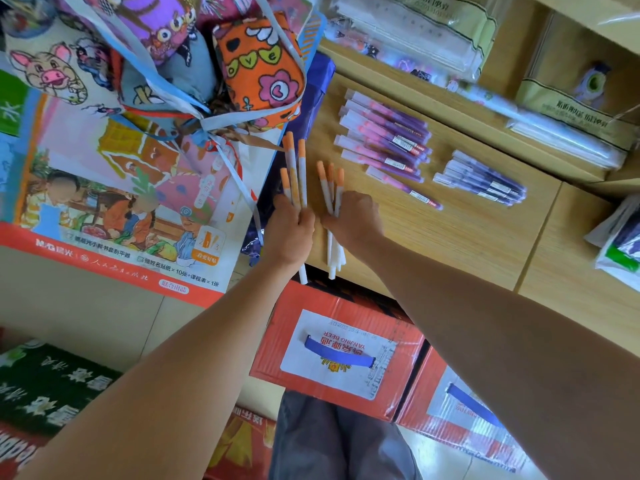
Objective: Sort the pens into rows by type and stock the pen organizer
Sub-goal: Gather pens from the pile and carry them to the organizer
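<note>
We judge the sorting roughly two thirds done: on the wooden counter a row of pink pens already lies side by side, with one more pink pen a little below the rest, and just beside them to the right sits a smaller row of purple pens. The third type is not yet laid down. Our left grip is closed round a fan of orange-capped white pens, caps pointing away from us, at the counter's left edge, and our right grip clasps a second orange-capped bunch above the counter. What we think remains is setting these out as their own row, then stocking the pen organizer, which we cannot pick out anywhere in this view, possibly because it lies outside the frame
</note>
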The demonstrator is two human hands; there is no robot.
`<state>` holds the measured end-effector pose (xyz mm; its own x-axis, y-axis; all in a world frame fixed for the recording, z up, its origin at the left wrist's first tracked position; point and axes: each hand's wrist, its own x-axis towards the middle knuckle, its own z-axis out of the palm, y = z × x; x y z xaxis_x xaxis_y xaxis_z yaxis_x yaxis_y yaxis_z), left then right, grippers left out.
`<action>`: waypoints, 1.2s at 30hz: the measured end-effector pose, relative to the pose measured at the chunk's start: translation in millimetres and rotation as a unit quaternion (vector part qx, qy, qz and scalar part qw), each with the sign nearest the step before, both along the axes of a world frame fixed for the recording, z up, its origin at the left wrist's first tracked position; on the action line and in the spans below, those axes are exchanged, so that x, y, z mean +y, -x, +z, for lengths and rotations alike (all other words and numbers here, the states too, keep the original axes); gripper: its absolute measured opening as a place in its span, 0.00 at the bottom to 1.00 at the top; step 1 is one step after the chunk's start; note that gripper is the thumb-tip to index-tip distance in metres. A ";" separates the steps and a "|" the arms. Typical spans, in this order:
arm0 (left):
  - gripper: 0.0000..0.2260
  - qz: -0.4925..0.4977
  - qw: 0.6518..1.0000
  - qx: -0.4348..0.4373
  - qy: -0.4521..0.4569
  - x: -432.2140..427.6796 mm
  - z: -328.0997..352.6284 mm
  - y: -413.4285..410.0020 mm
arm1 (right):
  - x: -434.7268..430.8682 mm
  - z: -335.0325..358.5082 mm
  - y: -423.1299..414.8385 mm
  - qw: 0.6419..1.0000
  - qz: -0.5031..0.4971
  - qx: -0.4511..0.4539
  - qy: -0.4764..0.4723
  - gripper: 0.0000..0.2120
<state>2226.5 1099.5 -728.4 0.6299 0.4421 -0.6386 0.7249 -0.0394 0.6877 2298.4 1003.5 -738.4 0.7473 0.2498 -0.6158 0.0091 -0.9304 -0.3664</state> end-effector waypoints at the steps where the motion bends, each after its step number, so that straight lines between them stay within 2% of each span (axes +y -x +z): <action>1: 0.19 0.007 1.000 -0.009 0.012 -0.3 0.8 0.1 | -3.4 1.5 0.9 1.000 0.005 0.000 0.000 0.09; 4: 0.20 0.014 1.000 -0.008 0.016 -0.1 1.7 2.5 | -13.0 4.9 3.4 1.000 0.015 -0.017 -0.001 0.09; 7: 0.18 0.007 1.000 -0.009 0.018 -3.4 4.2 4.2 | -21.6 3.3 5.5 1.000 0.021 0.009 -0.019 0.07; 11: 0.04 0.020 0.999 -0.008 0.039 -15.1 13.0 2.3 | -36.2 10.7 0.9 0.992 -0.029 0.059 -0.106 0.10; 18: 0.06 0.013 0.994 -0.040 0.101 -49.9 48.0 2.5 | -82.3 48.4 -0.6 0.971 -0.066 0.139 -0.184 0.05; 22: 0.04 -0.002 0.994 -0.043 0.097 -75.0 79.7 1.4 | -115.4 78.1 12.2 0.954 -0.143 0.142 -0.221 0.07; 25: 0.07 -0.040 0.993 -0.027 0.104 -97.2 104.2 3.8 | -144.7 105.8 25.6 0.955 -0.161 0.120 -0.219 0.07; 29: 0.01 -0.110 0.986 -0.017 0.125 -131.0 135.7 10.4 | -189.2 146.0 49.8 0.946 -0.205 0.100 -0.231 0.11; 36: 0.01 -0.240 0.962 -0.023 0.128 -208.4 197.4 37.2 | -279.3 206.6 113.6 0.912 -0.318 0.052 -0.252 0.11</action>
